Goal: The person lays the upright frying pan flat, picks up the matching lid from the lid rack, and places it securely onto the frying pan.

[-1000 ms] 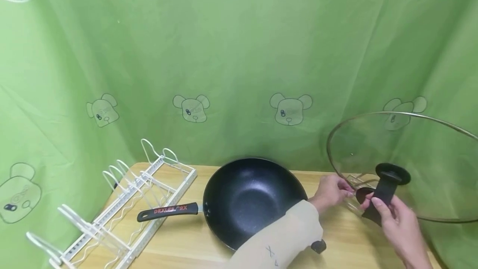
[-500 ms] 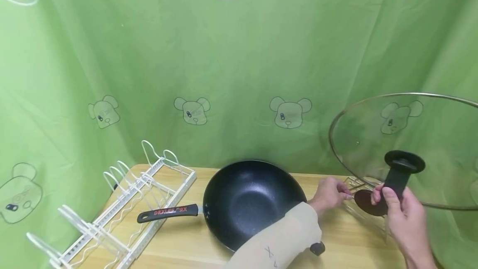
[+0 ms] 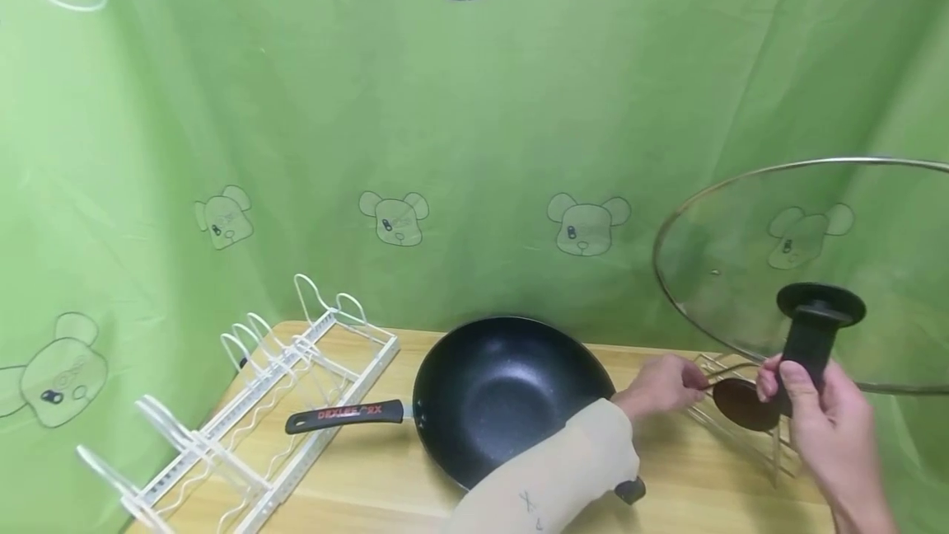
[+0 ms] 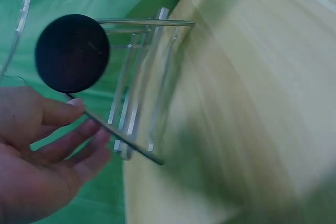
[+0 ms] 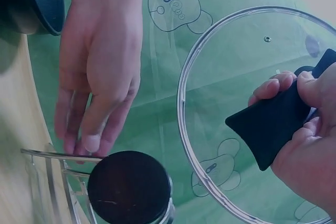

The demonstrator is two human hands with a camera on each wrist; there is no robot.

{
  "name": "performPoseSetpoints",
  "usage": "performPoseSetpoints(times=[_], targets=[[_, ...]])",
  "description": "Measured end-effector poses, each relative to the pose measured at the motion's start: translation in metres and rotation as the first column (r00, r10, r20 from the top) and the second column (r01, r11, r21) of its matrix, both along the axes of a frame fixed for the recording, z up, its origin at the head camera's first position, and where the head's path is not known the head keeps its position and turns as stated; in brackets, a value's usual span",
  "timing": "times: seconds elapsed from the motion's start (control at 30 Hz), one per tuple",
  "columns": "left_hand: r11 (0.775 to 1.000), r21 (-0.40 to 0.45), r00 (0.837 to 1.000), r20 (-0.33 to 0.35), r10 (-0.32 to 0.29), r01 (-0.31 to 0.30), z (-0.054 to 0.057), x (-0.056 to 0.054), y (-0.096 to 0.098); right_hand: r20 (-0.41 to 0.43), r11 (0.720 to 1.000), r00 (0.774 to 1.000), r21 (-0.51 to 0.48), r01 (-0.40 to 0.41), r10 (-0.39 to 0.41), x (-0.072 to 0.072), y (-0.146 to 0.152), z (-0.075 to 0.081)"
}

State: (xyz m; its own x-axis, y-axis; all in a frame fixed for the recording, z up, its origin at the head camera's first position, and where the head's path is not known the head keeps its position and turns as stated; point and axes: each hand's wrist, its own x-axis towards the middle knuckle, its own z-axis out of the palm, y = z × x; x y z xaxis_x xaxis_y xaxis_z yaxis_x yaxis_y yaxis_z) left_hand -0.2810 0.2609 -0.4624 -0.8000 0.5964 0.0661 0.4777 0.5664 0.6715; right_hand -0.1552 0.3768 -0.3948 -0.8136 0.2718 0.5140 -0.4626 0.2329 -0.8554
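My right hand [image 3: 834, 423] grips the black handle [image 3: 806, 348] of a big round glass lid [image 3: 730, 250], which has a metal rim and is held up, tilted, at the right. In the left wrist view, the thumb and fingers of my left hand [image 4: 47, 145] pinch a thin metal bar of a wire rack [image 4: 131, 124]. A dark brown disc [image 4: 72, 53] is joined to this rack at the bar's upper end. The right wrist view shows the disc [image 5: 130, 187] below my left fingertips, with the lid [image 5: 184, 108] apart from it on the right.
A black wok [image 3: 511, 402] stands mid-table, its long handle [image 3: 344, 416] pointing left and my left sleeve [image 3: 556, 468] crossing its front edge. At the left lies a white wire rack [image 3: 371, 369] with upright loops. A green curtain [image 3: 474, 122] hangs behind the wooden table [image 3: 356, 476].
My right hand has lifted the lid upward and slightly right, showing more of the disc and wire rack. My left hand stays at the rack's bar. The view has shifted slightly.
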Motion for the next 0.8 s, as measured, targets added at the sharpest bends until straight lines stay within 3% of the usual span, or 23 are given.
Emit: performPoseSetpoints(times=[0.1, 0.23, 0.37, 0.43, 0.63, 0.8], targets=[[0.988, -0.140, 0.995, -0.065, -0.073, 0.064, 0.009, 0.000, -0.008, -0.044, 0.998, 0.997, -0.028, -0.058, 0.057, -0.001, 0.002, 0.000], [0.947, -0.295, 0.980, -0.111, -0.166, 0.127, 0.022, 0.004, -0.017, -0.104, 0.988, 0.986, -0.063, -0.138, 0.131, -0.001, 0.004, 0.002], [0.898, -0.397, 0.955, -0.133, -0.264, 0.193, 0.039, 0.013, -0.029, -0.105, 0.985, 0.982, -0.062, -0.161, 0.154, 0.000, 0.005, 0.005], [0.884, -0.415, 0.945, -0.141, -0.295, 0.214, 0.046, 0.019, -0.039, -0.100, 0.983, 0.982, -0.069, -0.168, 0.161, 0.000, 0.004, 0.006], [0.896, -0.392, 0.938, -0.180, -0.296, 0.208, 0.065, 0.034, -0.077, -0.118, 0.970, 0.976, -0.140, -0.200, 0.184, -0.002, 0.005, 0.004], [0.901, -0.410, 0.913, -0.296, -0.281, 0.144, 0.072, 0.046, -0.114, -0.146, 0.961, 0.972, -0.182, -0.208, 0.182, -0.003, 0.001, 0.002]])
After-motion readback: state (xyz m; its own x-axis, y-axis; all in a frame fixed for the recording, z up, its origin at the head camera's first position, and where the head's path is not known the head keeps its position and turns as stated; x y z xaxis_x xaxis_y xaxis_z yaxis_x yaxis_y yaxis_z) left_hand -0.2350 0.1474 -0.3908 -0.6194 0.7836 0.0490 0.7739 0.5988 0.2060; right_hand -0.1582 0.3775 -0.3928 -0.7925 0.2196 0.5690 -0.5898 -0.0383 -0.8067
